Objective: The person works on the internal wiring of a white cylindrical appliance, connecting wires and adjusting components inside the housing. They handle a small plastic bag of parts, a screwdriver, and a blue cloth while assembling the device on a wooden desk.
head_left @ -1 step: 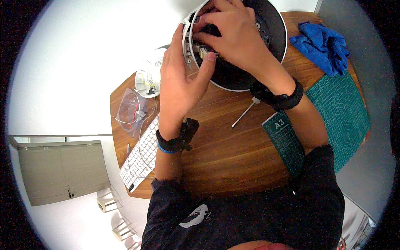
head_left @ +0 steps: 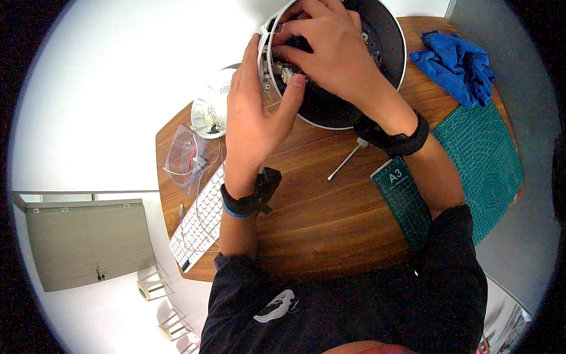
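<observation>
A round housing (head_left: pixel 330 112) with a white rim and a black inside sits tilted at the far edge of the table. My left hand (head_left: pixel 259 121) grips its left rim, fingers along the outside and thumb over the edge. Beside that thumb is a small pale connector (head_left: pixel 287 75) on the inner wall. My right hand (head_left: pixel 333 53) reaches into the housing from the right, its fingers bent against dark parts at the inner left side. What those fingertips hold, if anything, is hidden.
On the wooden table (head_left: pixel 318 218) lie a white keyboard (head_left: pixel 200 221), a clear bag (head_left: pixel 186 159) with wires, a white round part (head_left: pixel 209 115), and a thin screwdriver-like rod (head_left: pixel 346 160). At right are a green cutting mat (head_left: pixel 486 159) and a crumpled blue cloth (head_left: pixel 454 65).
</observation>
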{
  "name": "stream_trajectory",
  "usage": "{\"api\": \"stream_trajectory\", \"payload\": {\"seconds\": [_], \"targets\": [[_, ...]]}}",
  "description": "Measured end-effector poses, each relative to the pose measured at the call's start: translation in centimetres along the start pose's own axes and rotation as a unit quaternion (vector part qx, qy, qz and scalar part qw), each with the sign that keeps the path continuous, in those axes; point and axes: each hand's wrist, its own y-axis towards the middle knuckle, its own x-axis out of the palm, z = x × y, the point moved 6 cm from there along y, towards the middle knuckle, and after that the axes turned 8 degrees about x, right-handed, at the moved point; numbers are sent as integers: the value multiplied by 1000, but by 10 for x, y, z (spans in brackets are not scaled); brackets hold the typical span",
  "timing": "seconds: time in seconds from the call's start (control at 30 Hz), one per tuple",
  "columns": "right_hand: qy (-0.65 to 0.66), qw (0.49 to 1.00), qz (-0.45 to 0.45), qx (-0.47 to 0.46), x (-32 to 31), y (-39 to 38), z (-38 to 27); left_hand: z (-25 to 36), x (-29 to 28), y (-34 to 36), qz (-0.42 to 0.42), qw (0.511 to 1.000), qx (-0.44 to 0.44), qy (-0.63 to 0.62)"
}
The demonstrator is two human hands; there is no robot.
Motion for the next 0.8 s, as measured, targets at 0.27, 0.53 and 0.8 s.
{"api": "stream_trajectory", "payload": {"seconds": [0.27, 0.53, 0.8], "targets": [[-6, 1000, -1, 9, 3, 0, 0, -2, -1, 1, 7, 1000, 15, 0], [6, 1000, -11, 15, -2, 0, -4, -3, -1, 0, 6, 1000, 5, -13], [-22, 1000, 5, -2, 5, -1, -1, -6, -1, 0, 5, 1000, -2, -17]]}}
